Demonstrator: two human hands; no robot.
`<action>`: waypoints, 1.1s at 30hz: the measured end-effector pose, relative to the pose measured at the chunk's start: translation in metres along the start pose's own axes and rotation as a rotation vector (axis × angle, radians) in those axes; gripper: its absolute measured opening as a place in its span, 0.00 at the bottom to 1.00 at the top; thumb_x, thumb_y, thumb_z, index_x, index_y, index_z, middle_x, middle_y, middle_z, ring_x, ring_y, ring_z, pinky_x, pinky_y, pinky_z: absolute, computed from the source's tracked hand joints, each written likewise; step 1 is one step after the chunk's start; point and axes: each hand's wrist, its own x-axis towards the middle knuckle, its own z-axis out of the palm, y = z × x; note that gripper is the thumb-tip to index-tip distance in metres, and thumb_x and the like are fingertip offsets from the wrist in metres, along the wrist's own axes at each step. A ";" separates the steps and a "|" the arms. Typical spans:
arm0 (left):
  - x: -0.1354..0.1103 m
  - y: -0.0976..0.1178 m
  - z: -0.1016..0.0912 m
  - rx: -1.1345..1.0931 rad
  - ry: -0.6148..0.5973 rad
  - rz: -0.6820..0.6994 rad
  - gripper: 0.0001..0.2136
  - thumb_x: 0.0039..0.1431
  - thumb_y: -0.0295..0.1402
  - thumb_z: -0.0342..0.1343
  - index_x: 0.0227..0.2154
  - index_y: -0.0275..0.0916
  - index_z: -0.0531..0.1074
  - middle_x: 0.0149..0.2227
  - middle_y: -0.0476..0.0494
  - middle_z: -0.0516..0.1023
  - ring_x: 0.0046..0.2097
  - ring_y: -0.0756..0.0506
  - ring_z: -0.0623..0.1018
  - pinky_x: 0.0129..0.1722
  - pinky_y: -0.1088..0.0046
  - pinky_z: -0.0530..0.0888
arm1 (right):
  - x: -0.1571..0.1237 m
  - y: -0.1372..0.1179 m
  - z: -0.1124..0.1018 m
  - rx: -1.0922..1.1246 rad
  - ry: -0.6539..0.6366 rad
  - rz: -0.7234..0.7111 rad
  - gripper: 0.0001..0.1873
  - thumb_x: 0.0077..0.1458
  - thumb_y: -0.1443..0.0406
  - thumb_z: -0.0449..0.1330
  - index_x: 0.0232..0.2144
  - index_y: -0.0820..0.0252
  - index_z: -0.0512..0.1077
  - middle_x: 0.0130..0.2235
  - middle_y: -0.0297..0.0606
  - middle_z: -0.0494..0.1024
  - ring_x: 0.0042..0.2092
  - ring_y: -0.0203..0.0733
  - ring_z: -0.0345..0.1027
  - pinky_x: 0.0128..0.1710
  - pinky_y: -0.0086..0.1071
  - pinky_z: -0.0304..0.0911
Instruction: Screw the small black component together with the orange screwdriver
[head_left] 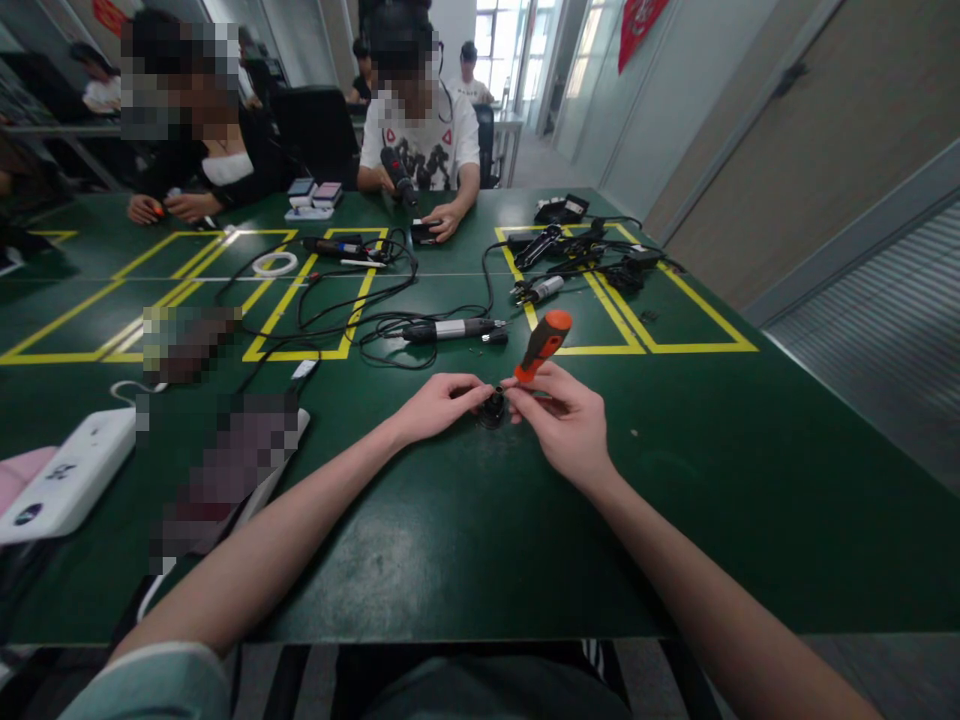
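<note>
A small black round part (492, 409) sits on the green table in front of me, its lower end wider than its top. The fingers of my left hand (442, 405) are closed on its left side near the top. A screwdriver with an orange and dark grey handle (545, 343) leans up and to the right out of my right hand (568, 420). That hand is closed round the tool's lower end, its fingertips close against the right side of the black part. The screwdriver's blade is hidden by my fingers.
Beyond my hands lies a corded pen-like power tool (450, 330). Black cables and tools (577, 250) are heaped at the back right. A white power strip (79, 470) and a phone-like device (232, 470) lie left. Across the table, a person (431, 140) handles a power screwdriver.
</note>
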 end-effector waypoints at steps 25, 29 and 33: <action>0.000 -0.001 0.001 0.009 0.005 0.015 0.20 0.64 0.48 0.53 0.28 0.35 0.75 0.29 0.48 0.76 0.33 0.49 0.73 0.38 0.74 0.69 | -0.001 0.006 -0.002 0.022 0.001 0.035 0.09 0.59 0.60 0.66 0.39 0.58 0.83 0.32 0.35 0.79 0.25 0.33 0.72 0.25 0.29 0.74; 0.001 -0.002 0.002 0.009 0.014 0.007 0.20 0.64 0.49 0.53 0.28 0.36 0.75 0.29 0.48 0.76 0.33 0.49 0.73 0.38 0.74 0.69 | 0.000 0.006 -0.002 -0.022 0.021 0.022 0.07 0.58 0.60 0.67 0.35 0.57 0.83 0.35 0.35 0.76 0.25 0.31 0.69 0.22 0.28 0.71; 0.000 -0.001 0.001 0.018 0.011 0.002 0.20 0.64 0.49 0.53 0.29 0.36 0.75 0.29 0.48 0.76 0.34 0.49 0.73 0.38 0.74 0.69 | 0.001 0.009 -0.003 0.020 0.074 0.077 0.12 0.53 0.59 0.72 0.39 0.58 0.81 0.31 0.34 0.80 0.24 0.33 0.68 0.22 0.30 0.72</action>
